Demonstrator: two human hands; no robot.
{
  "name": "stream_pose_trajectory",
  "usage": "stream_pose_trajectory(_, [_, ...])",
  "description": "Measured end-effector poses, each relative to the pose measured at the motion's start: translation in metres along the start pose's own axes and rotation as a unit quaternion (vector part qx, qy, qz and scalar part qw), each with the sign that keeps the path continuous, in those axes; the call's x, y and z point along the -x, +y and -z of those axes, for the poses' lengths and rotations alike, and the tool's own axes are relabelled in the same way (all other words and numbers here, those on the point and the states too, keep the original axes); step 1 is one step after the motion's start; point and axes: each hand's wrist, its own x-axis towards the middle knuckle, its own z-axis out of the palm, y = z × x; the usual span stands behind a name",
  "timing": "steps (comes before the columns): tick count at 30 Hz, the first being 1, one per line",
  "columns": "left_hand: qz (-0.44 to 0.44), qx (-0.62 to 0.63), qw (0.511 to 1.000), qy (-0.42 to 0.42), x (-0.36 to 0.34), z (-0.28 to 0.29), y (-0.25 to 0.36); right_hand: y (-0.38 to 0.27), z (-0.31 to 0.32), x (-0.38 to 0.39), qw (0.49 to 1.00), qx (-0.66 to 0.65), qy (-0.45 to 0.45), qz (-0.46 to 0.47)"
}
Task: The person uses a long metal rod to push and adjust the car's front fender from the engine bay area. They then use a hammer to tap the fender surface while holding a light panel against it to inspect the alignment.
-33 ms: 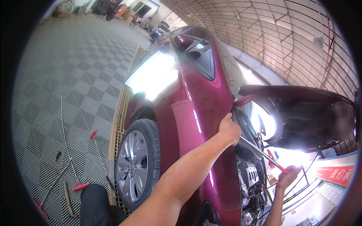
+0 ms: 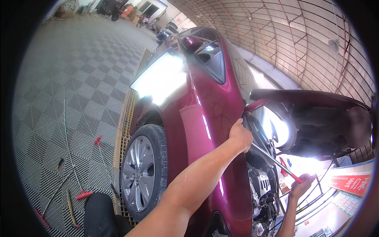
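A maroon car [image 2: 205, 154] fills the middle of the view, front wheel [image 2: 138, 173] at left and hood [image 2: 316, 122] raised at right. My left hand [image 2: 241, 136] is closed around the upper part of a long metal rod [image 2: 268, 158] at the fender's inner edge; the rod's far end is hidden. My right hand [image 2: 302, 183] is closed on the rod's red handle at lower right. Below the rod lies the exposed engine bay [image 2: 258, 197]. A bright white panel light [image 2: 158, 75] stands against the car's side above the wheel.
Several rods with red T-handles [image 2: 84, 194] and a hammer-like tool [image 2: 71, 207] lie on the grey tiled floor [image 2: 59, 110] at left, near my dark-clad knee [image 2: 98, 213]. A yellow grating [image 2: 122, 150] edges the car. Vehicles [image 2: 114, 14] and boxes stand at the back; a red banner [image 2: 347, 181] hangs at right.
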Motion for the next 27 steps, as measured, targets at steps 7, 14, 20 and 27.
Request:
stream_pose_trajectory(7, [0.010, -0.011, 1.000, -0.007, 0.003, 0.004, 0.005, 0.001, -0.003, -0.002, 0.999, 0.023, 0.026, 0.019])
stream_pose_trajectory(14, [-0.001, -0.017, 1.000, -0.003, 0.000, 0.002, 0.005, 0.011, 0.018, -0.020, 0.997, 0.070, -0.006, -0.011])
stream_pose_trajectory(20, [0.015, 0.003, 1.000, -0.010, 0.001, 0.003, 0.002, -0.002, -0.002, -0.006, 0.999, 0.047, -0.016, -0.010])
stream_pose_trajectory(27, [0.017, 0.003, 1.000, 0.010, 0.003, 0.002, -0.001, -0.005, -0.006, -0.006, 0.999, 0.016, -0.016, -0.042])
